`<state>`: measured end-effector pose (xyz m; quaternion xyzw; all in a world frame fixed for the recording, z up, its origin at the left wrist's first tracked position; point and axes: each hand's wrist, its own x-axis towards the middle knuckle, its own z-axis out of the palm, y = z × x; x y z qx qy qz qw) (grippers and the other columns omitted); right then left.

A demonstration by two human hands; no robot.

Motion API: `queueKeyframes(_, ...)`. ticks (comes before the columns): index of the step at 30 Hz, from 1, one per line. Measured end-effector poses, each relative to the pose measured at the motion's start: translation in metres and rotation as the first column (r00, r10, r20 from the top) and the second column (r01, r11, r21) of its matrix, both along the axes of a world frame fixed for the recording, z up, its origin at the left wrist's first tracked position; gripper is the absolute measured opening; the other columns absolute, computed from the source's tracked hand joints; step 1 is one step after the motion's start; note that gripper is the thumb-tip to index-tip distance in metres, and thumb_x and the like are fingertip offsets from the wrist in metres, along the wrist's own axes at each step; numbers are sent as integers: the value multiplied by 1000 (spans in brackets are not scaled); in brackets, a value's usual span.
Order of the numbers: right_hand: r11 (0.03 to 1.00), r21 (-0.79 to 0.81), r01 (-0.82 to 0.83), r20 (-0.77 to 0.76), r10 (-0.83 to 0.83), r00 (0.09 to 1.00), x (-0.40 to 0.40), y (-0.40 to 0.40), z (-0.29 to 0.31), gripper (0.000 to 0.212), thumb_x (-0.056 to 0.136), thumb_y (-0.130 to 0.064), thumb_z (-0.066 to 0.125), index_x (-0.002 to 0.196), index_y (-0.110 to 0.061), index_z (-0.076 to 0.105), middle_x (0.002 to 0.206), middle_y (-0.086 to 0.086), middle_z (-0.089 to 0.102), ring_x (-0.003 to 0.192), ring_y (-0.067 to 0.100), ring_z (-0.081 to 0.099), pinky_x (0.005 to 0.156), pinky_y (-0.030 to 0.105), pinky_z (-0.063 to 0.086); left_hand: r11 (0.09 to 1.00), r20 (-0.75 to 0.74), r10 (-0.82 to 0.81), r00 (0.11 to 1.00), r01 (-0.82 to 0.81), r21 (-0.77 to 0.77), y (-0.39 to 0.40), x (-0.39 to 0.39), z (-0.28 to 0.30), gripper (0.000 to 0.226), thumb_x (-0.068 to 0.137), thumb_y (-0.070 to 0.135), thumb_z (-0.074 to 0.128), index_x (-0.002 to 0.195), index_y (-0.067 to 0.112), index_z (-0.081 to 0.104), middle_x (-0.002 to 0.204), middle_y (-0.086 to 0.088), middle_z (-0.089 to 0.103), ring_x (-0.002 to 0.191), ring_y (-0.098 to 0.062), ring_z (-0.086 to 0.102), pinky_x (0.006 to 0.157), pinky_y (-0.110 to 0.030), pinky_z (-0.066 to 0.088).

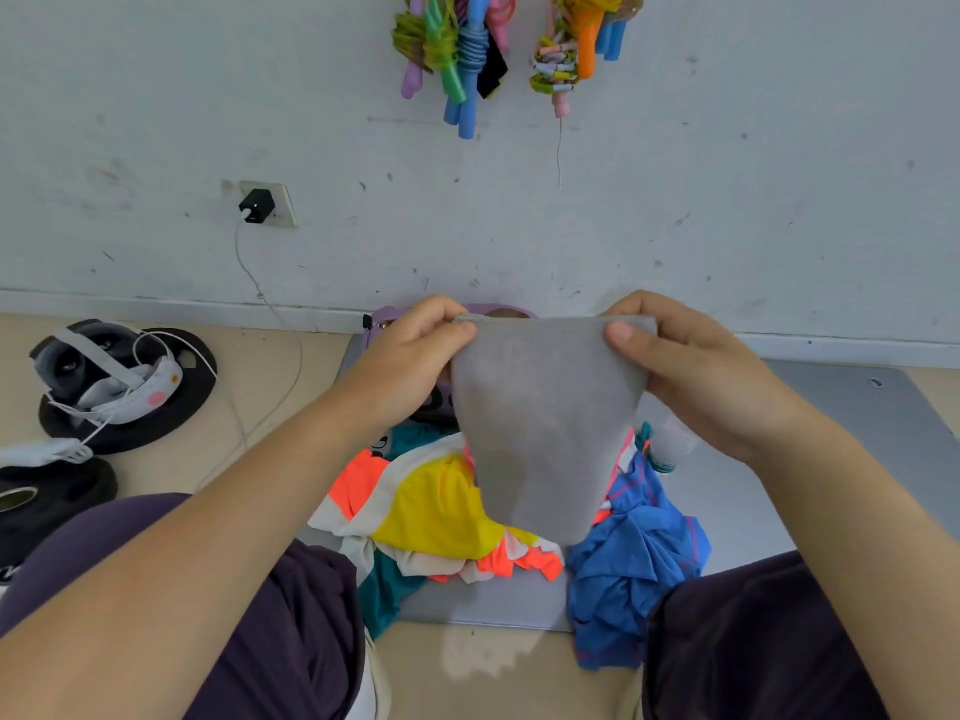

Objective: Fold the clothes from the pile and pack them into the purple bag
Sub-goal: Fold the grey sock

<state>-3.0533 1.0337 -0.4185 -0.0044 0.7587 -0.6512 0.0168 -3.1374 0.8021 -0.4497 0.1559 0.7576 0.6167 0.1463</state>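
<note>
**Grey cloth held up at frame centre**

A grey cloth (540,423) is pinched at its top corners by the left hand (410,356) and right hand (696,371). The purple bag (382,319) behind is largely hidden. The clothes pile (441,506) lies below; weight plates (130,407) are seen at left.

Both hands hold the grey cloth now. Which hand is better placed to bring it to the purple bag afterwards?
Probably the left hand. It pinches the grey cloth directly in front of the purple bag, which peeks out behind it. The right hand holds the other corner, farther from the bag's visible part.
</note>
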Motion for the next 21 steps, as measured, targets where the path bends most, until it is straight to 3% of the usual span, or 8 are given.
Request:
queueKeyframes(3,976,-210,55,6,-55,998,-1,-5,0,17,88,-36,55,80,-21,54,66,-9,51,57,6,46,50,17,40,951,158,40,987,-86,298,3,7,8,17,87,41,59,80,29,68,77,-4,55,71,-20,50,60,-30,34)
queueKeyframes(5,964,-203,169,-39,-181,983,-3,-6,-1,18,95,-34,54,79,-25,55,65,-11,52,55,4,46,46,17,40,895,291,-171,941,25,446,0,12,12,35,83,56,64,93,25,75,88,-1,69,82,-18,64,65,-27,46)
queueKeyframes(7,936,-194,293,-78,-312,947,-5,-4,-1,18,99,-31,53,83,-24,58,70,-11,58,61,4,52,50,18,45,901,298,-346,890,227,368,-2,20,10,40,72,58,77,96,27,79,99,4,76,92,-13,72,72,-23,55)
queueKeyframes(9,895,-288,340,-28,-363,931,-7,-4,-1,17,97,-34,56,91,-18,62,80,-6,66,71,7,62,58,22,52,937,261,-316,912,258,234,0,25,6,31,72,40,82,97,24,78,104,1,76,94,-13,73,73,-22,56)
queueKeyframes(11,863,-440,246,80,-236,969,-8,-7,-4,33,89,-43,59,100,-13,67,96,0,74,89,13,70,71,25,57,960,255,-198,947,135,244,2,22,4,28,75,28,74,102,18,74,105,-1,76,93,-14,73,72,-22,56)
queueKeyframes(14,891,-454,13,183,79,980,-5,-15,-11,42,87,-37,55,114,-7,67,116,8,71,108,17,67,82,26,56,934,296,-158,942,45,356,-1,14,3,30,81,26,63,108,15,70,106,-1,75,95,-14,72,73,-24,58)
queueKeyframes(18,940,-339,45,190,21,982,-5,-17,-18,28,95,-10,52,120,-5,62,111,7,73,96,16,71,75,24,57,958,252,-89,964,14,285,-2,7,2,22,96,21,55,113,14,67,109,-1,75,100,-14,70,78,-23,57)
queueKeyframes(21,948,-299,109,127,-73,989,-5,-17,-16,24,97,-10,53,119,-10,63,98,2,76,85,13,72,65,22,56,972,190,23,981,-66,224,-3,4,-1,20,95,23,61,108,12,71,105,-3,75,96,-15,71,75,-24,58)
